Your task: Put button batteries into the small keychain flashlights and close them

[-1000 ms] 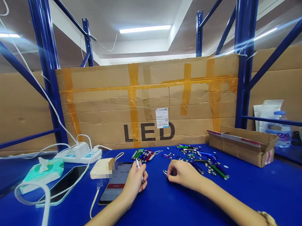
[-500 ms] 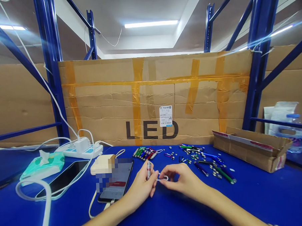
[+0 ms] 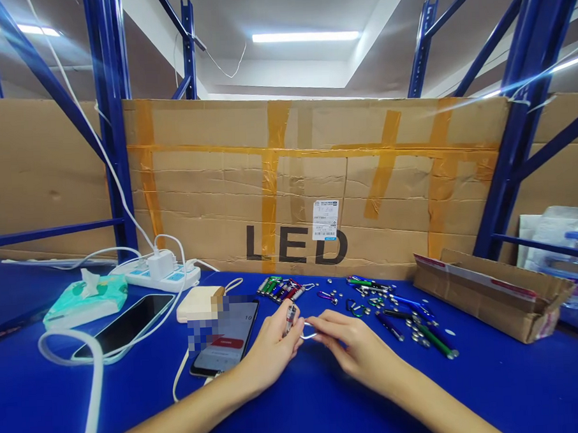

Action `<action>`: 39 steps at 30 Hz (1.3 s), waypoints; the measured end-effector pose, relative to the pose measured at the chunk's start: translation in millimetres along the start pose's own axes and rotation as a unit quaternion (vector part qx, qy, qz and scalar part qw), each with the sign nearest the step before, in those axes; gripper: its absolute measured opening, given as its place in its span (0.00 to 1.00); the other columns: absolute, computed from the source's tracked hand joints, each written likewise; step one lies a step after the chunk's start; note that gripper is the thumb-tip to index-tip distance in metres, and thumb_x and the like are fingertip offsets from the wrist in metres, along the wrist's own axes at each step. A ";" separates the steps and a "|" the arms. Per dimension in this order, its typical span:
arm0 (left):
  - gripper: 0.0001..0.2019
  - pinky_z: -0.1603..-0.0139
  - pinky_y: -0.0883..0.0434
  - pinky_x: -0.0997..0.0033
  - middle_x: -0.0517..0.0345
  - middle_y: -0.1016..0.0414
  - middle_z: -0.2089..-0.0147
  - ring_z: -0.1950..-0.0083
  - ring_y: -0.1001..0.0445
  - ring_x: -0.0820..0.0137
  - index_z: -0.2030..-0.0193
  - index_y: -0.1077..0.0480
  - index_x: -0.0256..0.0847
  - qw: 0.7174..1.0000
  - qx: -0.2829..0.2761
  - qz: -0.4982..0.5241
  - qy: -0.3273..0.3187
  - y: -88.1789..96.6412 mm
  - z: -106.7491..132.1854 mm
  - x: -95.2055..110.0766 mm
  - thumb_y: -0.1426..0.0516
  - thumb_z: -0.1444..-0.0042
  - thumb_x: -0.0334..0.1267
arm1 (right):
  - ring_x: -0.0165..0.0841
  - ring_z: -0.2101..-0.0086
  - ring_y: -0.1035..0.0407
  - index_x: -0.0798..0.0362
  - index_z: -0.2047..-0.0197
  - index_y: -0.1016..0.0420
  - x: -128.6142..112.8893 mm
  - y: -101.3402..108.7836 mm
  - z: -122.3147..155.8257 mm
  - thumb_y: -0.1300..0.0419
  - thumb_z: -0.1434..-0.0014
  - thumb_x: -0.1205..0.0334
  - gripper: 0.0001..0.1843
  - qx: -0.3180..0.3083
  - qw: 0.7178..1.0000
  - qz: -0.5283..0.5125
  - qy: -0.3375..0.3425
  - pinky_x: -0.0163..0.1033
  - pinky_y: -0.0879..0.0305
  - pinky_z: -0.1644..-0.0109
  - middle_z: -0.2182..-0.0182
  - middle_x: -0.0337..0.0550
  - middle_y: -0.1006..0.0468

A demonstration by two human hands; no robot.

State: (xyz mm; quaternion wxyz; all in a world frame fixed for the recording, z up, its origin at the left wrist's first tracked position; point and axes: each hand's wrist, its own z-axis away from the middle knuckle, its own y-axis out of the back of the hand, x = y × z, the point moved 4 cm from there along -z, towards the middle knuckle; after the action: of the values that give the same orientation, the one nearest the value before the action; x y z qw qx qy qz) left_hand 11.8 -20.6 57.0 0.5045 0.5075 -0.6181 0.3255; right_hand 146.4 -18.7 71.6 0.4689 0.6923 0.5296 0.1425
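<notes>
My left hand (image 3: 270, 342) is closed around a small silver flashlight (image 3: 290, 320), whose tube stands up between thumb and fingers. A silver carabiner (image 3: 307, 335) spans the gap between my two hands, its left end at my left fingertips. My right hand (image 3: 349, 343) pinches the carabiner's other end between thumb and forefinger. How the carabiner joins the flashlight is hidden by the fingers. Just behind my hands lies a row of assembled small flashlights (image 3: 279, 289) in green, blue, red and silver, some with carabiners.
Loose coloured tubes (image 3: 433, 339), carabiners (image 3: 355, 308) and small round parts (image 3: 416, 335) lie scattered at right. Beyond them is an open cardboard box (image 3: 488, 297). Phones (image 3: 124, 326), a power bank (image 3: 199, 303), tissues (image 3: 86, 300) and a power strip (image 3: 177, 279) with cables occupy the left.
The view has tilted and shifted slightly. My right fingers have closed in further over the carabiner, and less of it shows. My left hand keeps its hold on the flashlight.
</notes>
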 end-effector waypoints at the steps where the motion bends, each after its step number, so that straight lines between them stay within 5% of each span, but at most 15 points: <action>1: 0.18 0.83 0.52 0.81 0.73 0.53 0.79 0.81 0.52 0.80 0.72 0.48 0.43 1.000 0.000 -0.001 -0.001 0.0 0.5 0.6 0.47 0.45 0.54 | 0.32 0.67 0.32 0.55 0.52 0.30 -1.5 -0.9 0.1 0.55 0.35 0.67 0.15 -0.006 1.000 0.020 -0.001 0.37 0.34 0.62 0.66 0.46 0.28; 9: 0.18 0.82 0.52 0.79 0.73 0.53 0.79 0.81 0.54 0.80 0.73 0.47 0.43 1.000 -0.005 -0.024 -0.006 -0.4 3.4 2.6 0.47 0.45 0.53 | 0.33 0.70 0.34 0.57 0.61 0.29 -7.8 -8.4 0.6 0.53 0.36 0.65 0.11 -0.039 0.994 0.103 -0.003 0.35 0.36 0.66 0.70 0.45 0.30; 26: 0.17 0.79 0.50 0.76 0.70 0.48 0.79 0.80 0.47 0.78 0.72 0.47 0.43 0.997 0.027 -0.047 -0.046 1.4 1.5 8.5 0.48 0.43 0.52 | 0.34 0.72 0.36 0.56 0.66 0.32 -8.3 -1.3 -0.6 0.59 0.37 0.71 0.15 0.040 0.991 0.120 0.045 0.37 0.38 0.69 0.74 0.46 0.30; 30: 0.19 0.82 0.51 0.78 0.72 0.47 0.81 0.82 0.51 0.80 0.71 0.47 0.43 1.000 0.009 -0.020 -0.014 -0.6 -0.4 0.5 0.48 0.45 0.56 | 0.29 0.75 0.37 0.54 0.70 0.33 -1.3 3.2 -3.3 0.59 0.36 0.67 0.17 0.059 0.997 0.007 -0.040 0.33 0.39 0.69 0.77 0.40 0.32; 34: 0.20 0.84 0.50 0.80 0.72 0.46 0.80 0.83 0.51 0.81 0.70 0.49 0.44 1.000 0.023 0.003 0.003 -0.1 -1.7 -2.4 0.50 0.45 0.58 | 0.27 0.79 0.41 0.54 0.73 0.34 3.1 -5.9 -3.0 0.59 0.34 0.56 0.21 -0.003 0.974 -0.130 -0.186 0.31 0.43 0.74 0.82 0.35 0.36; 39: 0.17 0.82 0.49 0.80 0.73 0.48 0.77 0.83 0.50 0.82 0.70 0.48 0.43 0.999 0.041 -0.011 -0.012 3.5 -2.5 -0.6 0.44 0.47 0.50 | 0.27 0.78 0.41 0.55 0.75 0.35 1.9 -15.6 -0.5 0.57 0.36 0.47 0.25 -0.064 0.955 -0.201 -0.208 0.31 0.42 0.72 0.82 0.35 0.37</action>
State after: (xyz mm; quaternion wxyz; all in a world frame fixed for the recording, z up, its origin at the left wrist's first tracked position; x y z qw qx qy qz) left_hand 9.2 -17.2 57.5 0.4796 0.5384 -0.6045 0.3388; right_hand 137.5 -16.8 58.7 0.6310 0.5541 0.5386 -0.0682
